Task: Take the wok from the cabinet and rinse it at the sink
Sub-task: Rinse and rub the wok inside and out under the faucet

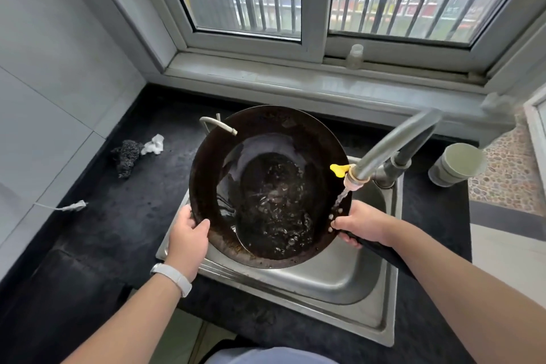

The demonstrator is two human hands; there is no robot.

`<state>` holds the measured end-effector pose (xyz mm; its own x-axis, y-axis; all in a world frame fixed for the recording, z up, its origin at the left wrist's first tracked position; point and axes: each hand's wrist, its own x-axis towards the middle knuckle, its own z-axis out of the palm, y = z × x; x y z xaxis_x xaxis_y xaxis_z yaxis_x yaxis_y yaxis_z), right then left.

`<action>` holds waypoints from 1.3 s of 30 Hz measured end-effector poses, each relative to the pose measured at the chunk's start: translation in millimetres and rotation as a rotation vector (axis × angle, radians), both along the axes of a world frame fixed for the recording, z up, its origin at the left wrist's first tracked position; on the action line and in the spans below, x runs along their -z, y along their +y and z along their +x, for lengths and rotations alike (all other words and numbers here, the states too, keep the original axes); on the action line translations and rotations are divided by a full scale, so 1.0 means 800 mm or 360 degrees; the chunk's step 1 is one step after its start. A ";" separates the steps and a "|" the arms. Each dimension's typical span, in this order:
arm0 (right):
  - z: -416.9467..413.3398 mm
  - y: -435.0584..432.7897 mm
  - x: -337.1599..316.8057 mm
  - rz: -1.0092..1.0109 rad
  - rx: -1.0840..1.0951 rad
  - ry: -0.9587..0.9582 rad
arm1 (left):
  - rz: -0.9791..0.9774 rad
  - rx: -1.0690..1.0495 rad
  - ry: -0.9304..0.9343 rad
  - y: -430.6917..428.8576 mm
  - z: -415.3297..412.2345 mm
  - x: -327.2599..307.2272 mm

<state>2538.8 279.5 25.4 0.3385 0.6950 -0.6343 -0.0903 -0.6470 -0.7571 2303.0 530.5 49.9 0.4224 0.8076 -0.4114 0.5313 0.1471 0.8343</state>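
A dark round wok (267, 139) is held above the steel sink (334, 278), with bubbling water pooled in its bottom. My left hand (189, 236) grips its near-left rim, thumb over the edge. My right hand (363, 223) is closed around the black handle at the wok's right side, by the rivets. A grey tap (396, 142) with a yellow lever reaches in from the right, and a thin stream of water runs from its spout onto the wok's right rim. A metal loop handle shows at the wok's far-left rim.
The black countertop (141, 186) surrounds the sink. On its left lie a dark scouring pad (127, 155), a white crumpled piece (153, 144) and a small white item (75, 206). Stacked pale green cups (456, 164) stand to the right. A small bottle (354, 56) sits on the window sill.
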 end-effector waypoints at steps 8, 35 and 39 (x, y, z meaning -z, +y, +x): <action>0.018 -0.001 -0.009 -0.0032 -0.0027 -0.0115 | -0.0050 -0.0047 -0.0019 0.001 0.010 0.008; 0.023 0.003 -0.016 -0.0260 -0.0018 -0.0355 | -0.0285 -0.0165 0.0080 -0.005 0.019 0.055; 0.026 0.001 -0.016 -0.0255 0.0009 -0.0406 | -0.0301 -0.0153 0.0101 0.000 0.034 0.063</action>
